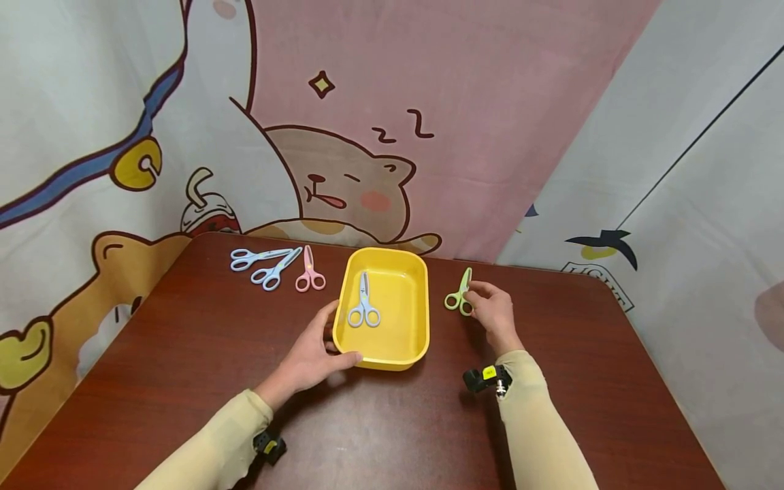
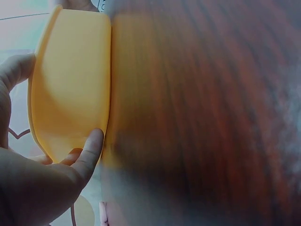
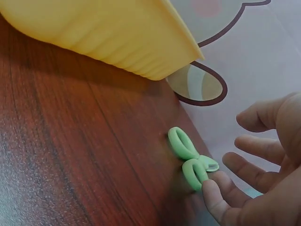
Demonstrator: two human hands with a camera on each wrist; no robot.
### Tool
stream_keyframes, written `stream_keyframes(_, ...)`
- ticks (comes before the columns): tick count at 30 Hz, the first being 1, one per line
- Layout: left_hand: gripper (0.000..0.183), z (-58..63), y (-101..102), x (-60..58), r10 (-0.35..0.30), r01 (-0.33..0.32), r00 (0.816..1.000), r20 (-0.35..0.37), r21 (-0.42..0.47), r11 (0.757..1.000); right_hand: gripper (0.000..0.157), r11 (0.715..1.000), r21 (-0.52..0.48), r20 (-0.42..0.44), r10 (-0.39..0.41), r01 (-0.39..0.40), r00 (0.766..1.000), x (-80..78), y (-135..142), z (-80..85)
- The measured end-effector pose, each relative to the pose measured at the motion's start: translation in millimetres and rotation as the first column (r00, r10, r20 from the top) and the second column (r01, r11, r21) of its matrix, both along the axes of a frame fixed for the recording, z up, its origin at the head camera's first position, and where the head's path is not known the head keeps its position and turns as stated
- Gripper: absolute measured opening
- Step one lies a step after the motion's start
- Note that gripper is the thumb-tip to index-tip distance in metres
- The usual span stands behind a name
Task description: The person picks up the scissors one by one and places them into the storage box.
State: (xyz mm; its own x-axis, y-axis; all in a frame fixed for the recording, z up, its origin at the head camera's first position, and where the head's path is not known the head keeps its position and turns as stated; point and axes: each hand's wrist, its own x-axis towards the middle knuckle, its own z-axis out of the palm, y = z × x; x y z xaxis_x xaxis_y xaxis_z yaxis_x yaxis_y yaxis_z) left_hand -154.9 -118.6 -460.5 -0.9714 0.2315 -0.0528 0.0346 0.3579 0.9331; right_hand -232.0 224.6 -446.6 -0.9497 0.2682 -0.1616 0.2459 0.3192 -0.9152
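Observation:
A yellow plastic bin (image 1: 401,303) stands on the table, with one pair of blue scissors (image 1: 364,299) lying inside. My left hand (image 1: 311,352) grips its near left corner, the thumb along the near rim and the fingers at the left wall (image 2: 75,70). To the right of the bin lies a pair of green scissors (image 1: 461,294), blades toward the back. Over these scissors is my right hand (image 1: 495,314), its fingers spread. In the right wrist view one fingertip comes right at a green handle loop (image 3: 192,176), and the thumb is apart from the scissors.
Left of the bin, two more pairs of blue scissors (image 1: 274,271) lie close together beside pink scissors (image 1: 309,269). A printed curtain (image 1: 478,136) hangs behind the brown table (image 1: 392,435). Each wrist bears a small black camera (image 1: 269,447).

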Motion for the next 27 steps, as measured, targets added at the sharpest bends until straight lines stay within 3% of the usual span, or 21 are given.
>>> stream_keyframes(14, 0.108, -1.5, 0.9, -0.3, -0.007, 0.008, 1.000, -0.003, 0.024, 1.000, 0.047, 0.983, 0.177, -0.018, -0.043, 0.045, 0.999, -7.1, -6.6, -15.0)
stream_keyframes(20, 0.108, -2.3, 0.5, -0.5, -0.004, 0.004, 1.000, -0.007, 0.019, 1.000, 0.053, 0.918, 0.397, -0.023, 0.014, -0.003, 1.000, -11.1, -15.1, -16.6)
stream_keyframes(24, 0.108, -2.1, 0.5, -0.4, -0.005, 0.005, 1.000, -0.014, 0.012, 1.000, 0.056, 0.882, 0.471, -0.001, 0.026, -0.022, 1.000, -12.1, -20.8, -15.9)
stream_keyframes(27, 0.108, -1.6, 0.4, -0.2, -0.004, 0.004, 1.000, -0.012, 0.018, 1.000, 0.056, 0.871, 0.491, 0.005, 0.027, -0.026, 1.000, -12.7, -22.8, -15.6)
